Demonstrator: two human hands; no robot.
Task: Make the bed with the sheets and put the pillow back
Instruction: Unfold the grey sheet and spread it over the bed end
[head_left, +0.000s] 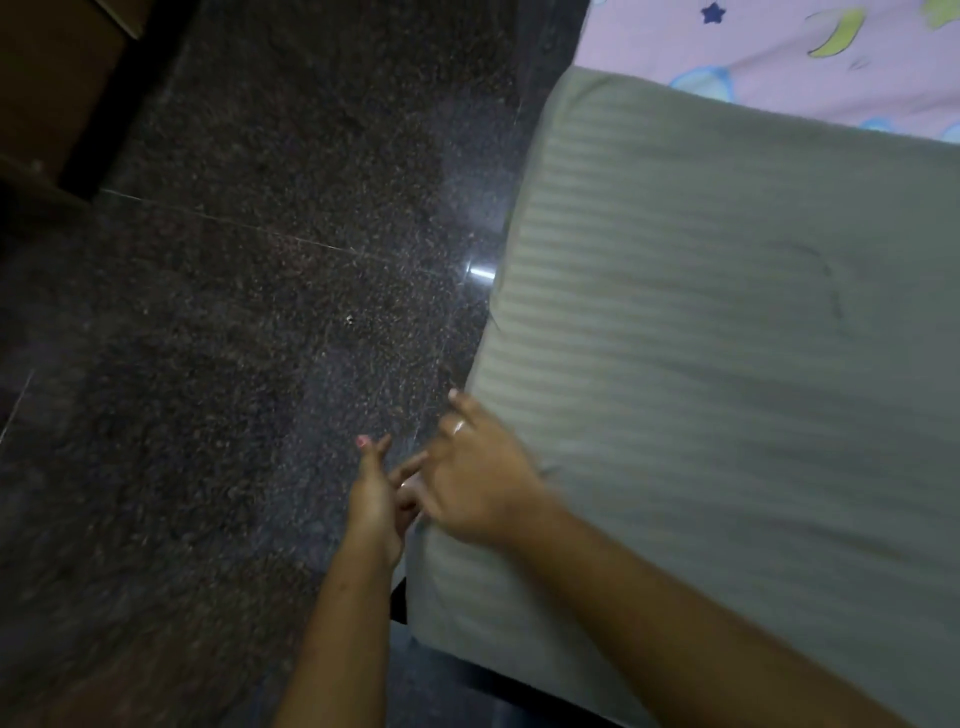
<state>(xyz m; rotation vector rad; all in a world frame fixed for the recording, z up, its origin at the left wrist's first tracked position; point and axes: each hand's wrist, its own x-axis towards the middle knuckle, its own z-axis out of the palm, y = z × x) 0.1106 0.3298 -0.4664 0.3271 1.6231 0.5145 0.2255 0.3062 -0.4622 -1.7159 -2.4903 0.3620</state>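
A grey-green striped sheet (701, 364) lies spread over the bed (444, 592), covering its top from the near-left corner up along the left edge to the far-left corner, where the cloth is rounded over. Beyond the far edge of the striped sheet, a pink sheet (779, 47) printed with blue stars and yellow-green moons shows at the upper right.

Both hands are at the bed's left edge, not far from the near-left corner. The right hand (478, 478) lies palm down on the striped sheet right at that edge – its fingers are spread and fairly straight, one of them bearing a ring (460, 427), and their tips reach out past the edge over the floor. It rests on the cloth, not clenched round it. The left hand (374, 499) is just beside the bed, off its left edge and over the floor, held edge-up with the fingers pointing away from the person; a pink-painted nail shows at one fingertip. It is touching or nearly touching the right hand's nearest finger, and motion blur hides its inner fingers – whether it pinches the sheet's hem or holds nothing, I cannot tell.

The floor (234, 312) is dark speckled polished stone with thin joints and a small bright glint near the bed's left edge. A piece of brown wooden furniture (47, 93) stands at the upper left.
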